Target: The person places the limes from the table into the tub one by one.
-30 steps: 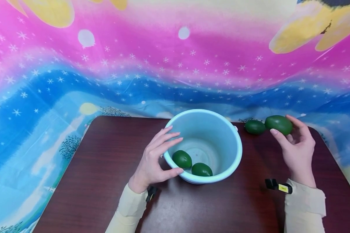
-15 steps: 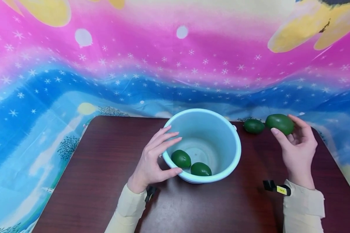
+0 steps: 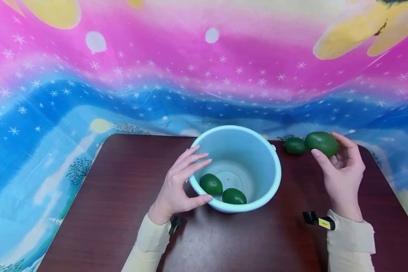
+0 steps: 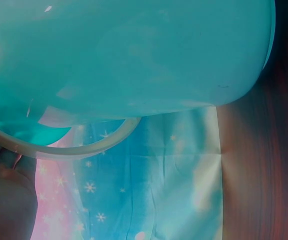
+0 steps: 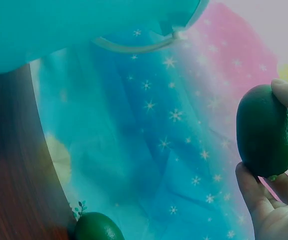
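Note:
A light blue bucket (image 3: 239,140) stands on the table with two green avocados inside, one at the left (image 3: 211,184) and one at the front (image 3: 234,196). My left hand (image 3: 178,183) holds the bucket's left rim, its fingers spread over the edge and the thumb lying on the front of the rim. To the right, my right hand (image 3: 346,170) grips a larger avocado (image 5: 266,132) between thumb and fingers, raised above the table. Another avocado (image 3: 295,146) rests near the table's back edge, just left of the held one in the head view.
The dark red-brown wooden table (image 3: 122,181) has rounded back corners. Behind it hangs a printed pink and blue cloth (image 3: 176,75) with snowflakes. The bucket's pale handle (image 4: 84,150) droops at its far side in the left wrist view.
My right hand, with the avocado, drifts slightly left, so it now overlaps the edge of the one lying on the table. The left hand and the bucket stay in place.

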Demonstrator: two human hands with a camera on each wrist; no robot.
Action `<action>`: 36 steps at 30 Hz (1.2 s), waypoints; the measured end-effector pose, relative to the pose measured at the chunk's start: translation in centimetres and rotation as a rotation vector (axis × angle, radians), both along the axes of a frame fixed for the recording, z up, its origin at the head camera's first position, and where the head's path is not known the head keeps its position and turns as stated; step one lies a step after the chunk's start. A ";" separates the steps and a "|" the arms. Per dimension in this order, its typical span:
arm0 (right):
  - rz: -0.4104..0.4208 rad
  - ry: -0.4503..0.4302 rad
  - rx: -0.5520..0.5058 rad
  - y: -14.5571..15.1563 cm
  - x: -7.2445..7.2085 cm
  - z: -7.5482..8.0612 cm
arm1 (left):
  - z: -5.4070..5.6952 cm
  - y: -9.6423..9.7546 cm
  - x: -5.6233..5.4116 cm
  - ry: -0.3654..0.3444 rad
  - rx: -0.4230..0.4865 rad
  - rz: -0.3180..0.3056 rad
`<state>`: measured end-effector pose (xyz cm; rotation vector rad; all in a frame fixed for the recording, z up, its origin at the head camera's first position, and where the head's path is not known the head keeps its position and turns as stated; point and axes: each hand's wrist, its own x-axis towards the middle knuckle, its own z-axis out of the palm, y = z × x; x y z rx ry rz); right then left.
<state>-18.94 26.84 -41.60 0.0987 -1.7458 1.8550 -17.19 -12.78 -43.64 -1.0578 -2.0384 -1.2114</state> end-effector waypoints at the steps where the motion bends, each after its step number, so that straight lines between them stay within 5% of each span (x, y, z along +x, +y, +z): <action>1: 0.002 0.004 -0.002 -0.1 0.0 0.1 | 0.0 0.0 0.0 0.001 0.000 0.001; 20: 0.093 0.184 -0.098 -2.2 1.3 1.5 | 0.0 -0.1 -0.2 -0.001 0.001 0.000; 36: 0.101 0.233 -0.140 -3.2 2.6 2.8 | -0.1 -0.1 -0.1 -0.015 0.001 -0.006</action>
